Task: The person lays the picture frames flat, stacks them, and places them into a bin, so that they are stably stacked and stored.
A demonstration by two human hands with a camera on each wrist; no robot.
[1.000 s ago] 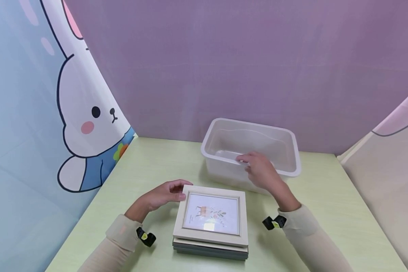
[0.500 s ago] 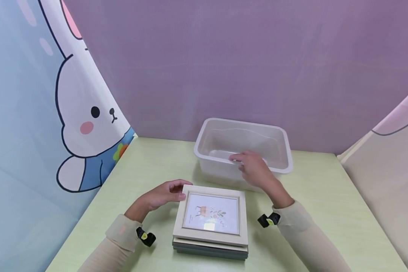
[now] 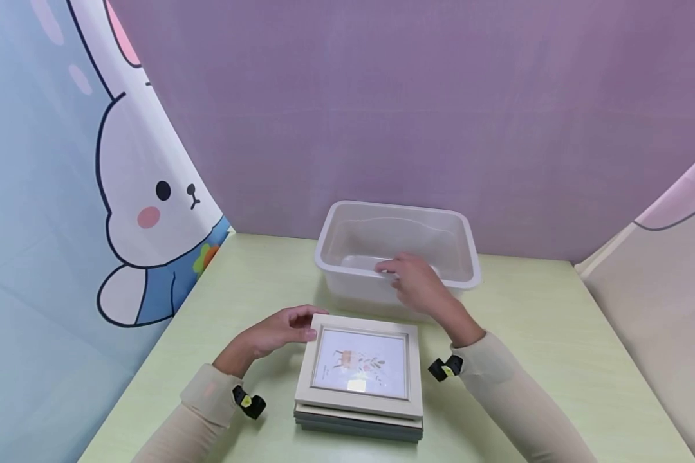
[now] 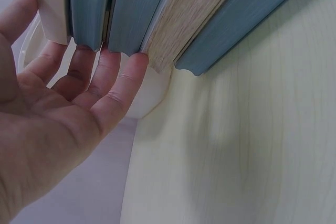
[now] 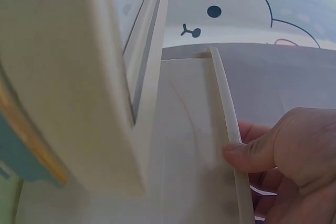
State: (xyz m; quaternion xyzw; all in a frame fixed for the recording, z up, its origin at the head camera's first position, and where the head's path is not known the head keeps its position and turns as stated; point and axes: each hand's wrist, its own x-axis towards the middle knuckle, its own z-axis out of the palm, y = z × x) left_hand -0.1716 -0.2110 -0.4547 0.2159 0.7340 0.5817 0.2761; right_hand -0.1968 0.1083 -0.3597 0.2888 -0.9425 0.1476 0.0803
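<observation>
A stack of picture frames (image 3: 361,363) lies on the table, a cream frame with an animal-and-leaf print on top. At its far left corner my left hand (image 3: 279,332) holds the stack, thumb on the top frame and fingers along the side. The left wrist view shows the fingertips against the edges of blue and wood-toned frames (image 4: 181,19). Behind the stack stands a white plastic bin (image 3: 347,283). My right hand (image 3: 418,284) grips its near rim, with the thumb (image 5: 244,156) on one side of the wall and the fingers on the other.
The pale green table (image 3: 544,360) carries the stack and bin. A purple cloth (image 3: 417,116) hangs right behind the bin. At the left hangs a blue cloth with a rabbit print (image 3: 145,193); a pale cloth (image 3: 666,296) borders the right side.
The bin has slid left along the table, the right hand moving with it on the rim. My left hand and the frame stack have stayed in place.
</observation>
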